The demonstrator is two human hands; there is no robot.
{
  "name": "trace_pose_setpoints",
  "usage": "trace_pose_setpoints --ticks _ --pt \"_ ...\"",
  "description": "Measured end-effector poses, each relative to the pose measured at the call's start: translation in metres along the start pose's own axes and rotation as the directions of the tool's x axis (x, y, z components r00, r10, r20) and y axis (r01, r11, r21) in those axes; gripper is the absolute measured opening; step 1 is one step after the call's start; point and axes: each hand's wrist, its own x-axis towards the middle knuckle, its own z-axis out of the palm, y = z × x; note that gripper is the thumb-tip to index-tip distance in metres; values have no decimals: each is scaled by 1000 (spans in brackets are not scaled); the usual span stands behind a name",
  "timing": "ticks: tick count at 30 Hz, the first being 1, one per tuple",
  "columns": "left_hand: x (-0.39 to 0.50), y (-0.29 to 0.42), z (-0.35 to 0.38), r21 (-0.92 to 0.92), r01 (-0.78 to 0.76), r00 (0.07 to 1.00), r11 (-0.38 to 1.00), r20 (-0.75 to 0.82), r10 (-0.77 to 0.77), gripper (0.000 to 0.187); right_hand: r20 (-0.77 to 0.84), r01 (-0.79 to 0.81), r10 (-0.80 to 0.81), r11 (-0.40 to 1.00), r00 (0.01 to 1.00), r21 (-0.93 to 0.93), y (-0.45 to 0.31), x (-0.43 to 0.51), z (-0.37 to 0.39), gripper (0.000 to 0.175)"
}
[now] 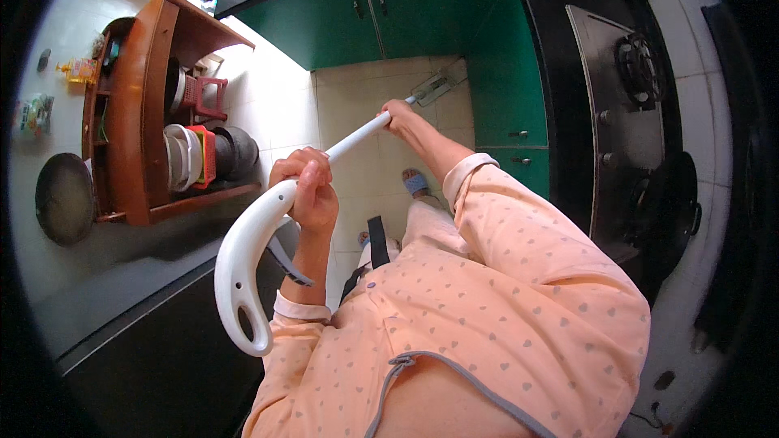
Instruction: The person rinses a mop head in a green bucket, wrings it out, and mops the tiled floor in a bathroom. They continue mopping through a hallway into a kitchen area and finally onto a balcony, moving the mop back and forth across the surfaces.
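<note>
A white spray mop handle (pixel 243 255), with a grey trigger lever (pixel 289 264), runs up into a pale pole (pixel 359 136). My left hand (pixel 307 185) is wrapped around the pole just above the curved handle. Farther along, my right hand (pixel 398 117) grips the same pole near its lower end. Beyond it, the flat mop head (pixel 433 86) rests on the tiled floor, close to the corner of the green cabinets. The face of the mop head against the floor is hidden.
Green cabinets (pixel 304 24) stand ahead and to the right under a dark counter. A brown wooden rack (pixel 155 115) with pans and basins is on the left, beside a red plastic stool (pixel 211 98). A gas stove (pixel 627 128) sits on the right counter. My feet are on the tiles.
</note>
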Motion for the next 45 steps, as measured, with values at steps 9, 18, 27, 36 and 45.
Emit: trace_pose_setpoints --ticks 9,18,27,36,45 --pt "11 46 -41 3 74 942 997 -329 -69 14 -78 -86 50 798 996 -596 46 33 58 31" --pt "1 104 -90 209 33 920 977 -389 52 17 104 26 30 869 994 -495 125 -74 130 24" --pt "36 84 -72 -44 14 982 999 -185 -22 12 5 58 -58 976 998 -211 78 -83 64 19" --pt "70 62 -44 195 1 1000 981 14 -4 16 -112 237 -238 971 965 -26 -2 -93 68 16" --pt "56 87 -134 -14 210 926 978 325 -194 29 -174 168 -183 981 968 -95 69 2 85 20"
